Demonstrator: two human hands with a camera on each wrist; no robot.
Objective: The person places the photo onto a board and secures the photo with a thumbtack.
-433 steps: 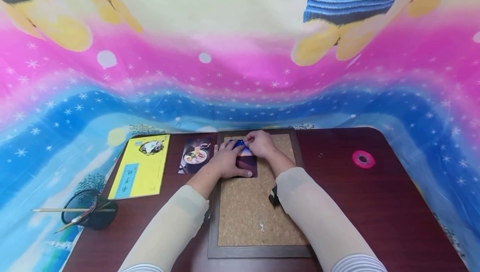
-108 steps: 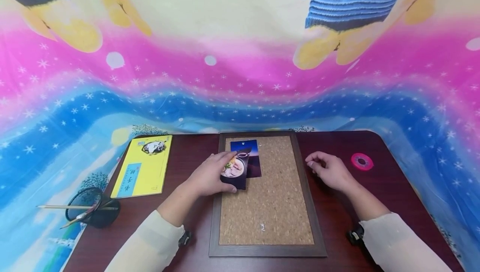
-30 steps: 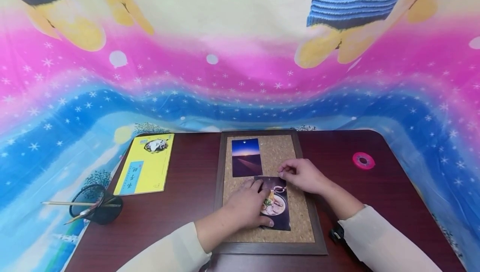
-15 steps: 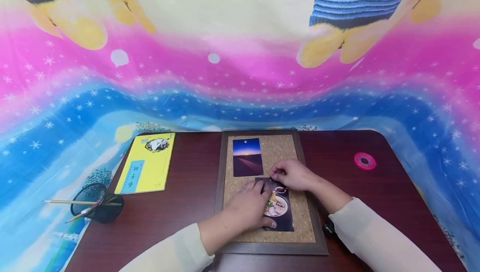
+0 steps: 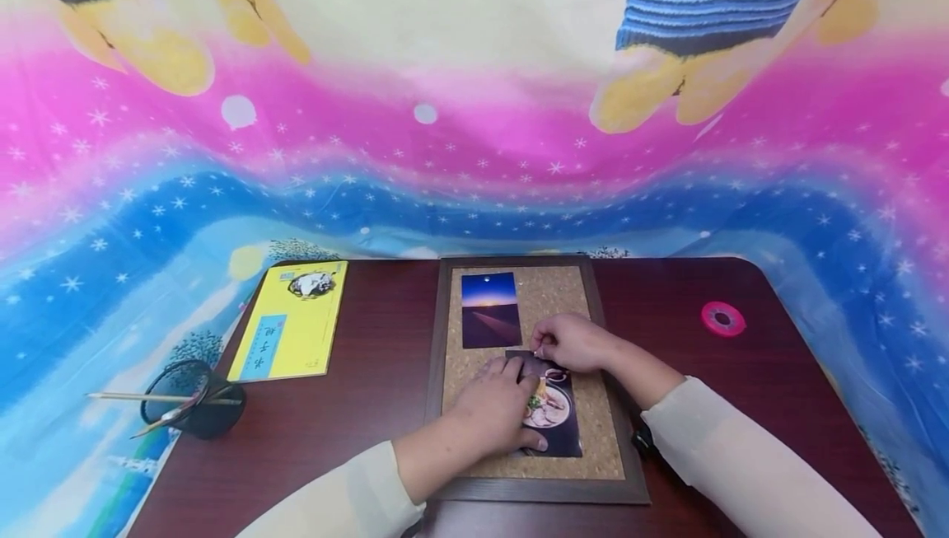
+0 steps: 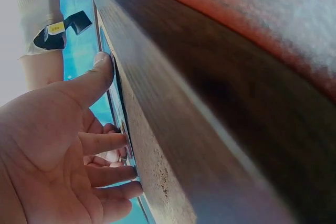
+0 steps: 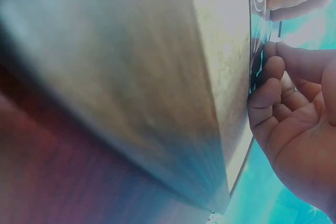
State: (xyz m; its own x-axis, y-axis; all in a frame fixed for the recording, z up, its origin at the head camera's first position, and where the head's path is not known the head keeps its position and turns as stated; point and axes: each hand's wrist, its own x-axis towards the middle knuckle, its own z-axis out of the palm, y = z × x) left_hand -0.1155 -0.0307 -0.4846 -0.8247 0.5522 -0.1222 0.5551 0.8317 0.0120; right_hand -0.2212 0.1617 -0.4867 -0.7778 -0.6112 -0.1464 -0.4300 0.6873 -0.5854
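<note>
On the framed cork board [image 5: 600,439] lies a photo of a ramen bowl [image 5: 559,432]. My left hand [image 5: 493,410] presses it down with straight, spread fingers, covering its left side. At the photo's top edge my right hand [image 5: 578,344] pinches a small white push pin [image 5: 537,353] between thumb and finger. The right wrist view shows those fingertips right at the photo surface, with the other fingers curled. Higher on the board is a sunset photo [image 5: 489,315] with a white pin at its top. Another small pale pin [image 5: 520,283] sits just to its right.
A yellow book [image 5: 296,332] lies at the left of the dark red table [image 5: 356,439]. Near it stands a black mesh pen cup [image 5: 200,414] with pencils across it. A pink tape roll [image 5: 722,319] lies at the right. A printed curtain [image 5: 474,151] hangs behind.
The ramen photo has gone from the table to the lower board, carried by my left hand. Over the last second my right hand has moved left and down onto its top edge.
</note>
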